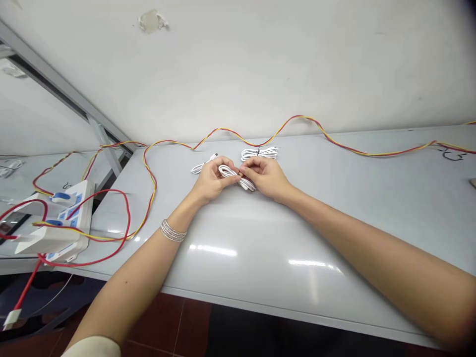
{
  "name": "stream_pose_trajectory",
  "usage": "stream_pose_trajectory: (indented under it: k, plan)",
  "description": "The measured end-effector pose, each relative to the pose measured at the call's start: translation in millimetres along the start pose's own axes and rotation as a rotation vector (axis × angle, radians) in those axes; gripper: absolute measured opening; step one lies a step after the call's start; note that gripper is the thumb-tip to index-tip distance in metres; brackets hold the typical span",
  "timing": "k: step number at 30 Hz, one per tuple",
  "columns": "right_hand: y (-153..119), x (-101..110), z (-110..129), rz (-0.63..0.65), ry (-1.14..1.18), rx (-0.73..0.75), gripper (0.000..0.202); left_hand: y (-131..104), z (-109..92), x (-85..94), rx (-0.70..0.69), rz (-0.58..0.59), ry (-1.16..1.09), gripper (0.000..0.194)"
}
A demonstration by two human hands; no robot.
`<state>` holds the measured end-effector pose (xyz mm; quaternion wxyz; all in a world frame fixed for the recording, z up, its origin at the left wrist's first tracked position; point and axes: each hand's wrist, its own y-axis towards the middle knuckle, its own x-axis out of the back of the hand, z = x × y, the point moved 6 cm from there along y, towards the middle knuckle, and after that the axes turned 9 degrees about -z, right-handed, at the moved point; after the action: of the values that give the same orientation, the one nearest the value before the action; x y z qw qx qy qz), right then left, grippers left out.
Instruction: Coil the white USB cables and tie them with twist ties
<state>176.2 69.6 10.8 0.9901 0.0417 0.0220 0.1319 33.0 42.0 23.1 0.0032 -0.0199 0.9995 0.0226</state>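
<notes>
A coiled white cable [228, 171] is held between both hands above the grey table [238, 230]. My left hand [213, 181] pinches the coil's left part between thumb and fingers. At the coil's middle, my right hand [265, 177] has its thumb and forefinger closed on a thin dark tie [239, 173]. Just behind my right hand lies another white cable bundle [259, 153] with a black tie. A smaller white cable bundle [203, 164] with a plug end rests behind my left hand.
Red and yellow twisted wire [226, 130] runs along the wall side of the table. At the left stand a white power strip [80, 218] with plugged-in adapters, looping red cables and a grey metal frame [70, 94].
</notes>
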Motion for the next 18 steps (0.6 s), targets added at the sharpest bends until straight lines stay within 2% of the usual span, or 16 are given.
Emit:
stream_pose_trajectory:
  k: [4, 8, 13, 18]
  plan:
    - [-0.8, 0.1, 0.2, -0.013, -0.017, -0.009, 0.021, -0.3, 1.1, 2.4, 0.063, -0.031, 0.044, 0.042]
    - [-0.7, 0.1, 1.0, -0.018, -0.037, -0.006, 0.021, -0.3, 0.8, 2.0, 0.068, -0.033, 0.06, 0.044]
    - [0.5, 0.0, -0.5, -0.018, -0.036, -0.002, 0.017, 1.2, 0.6, 2.7, 0.034, -0.066, -0.016, 0.044]
    - [0.8, -1.7, -2.3, 0.005, -0.053, 0.027, 0.016, 2.3, 4.0, 3.6, 0.091, -0.056, -0.07, 0.05]
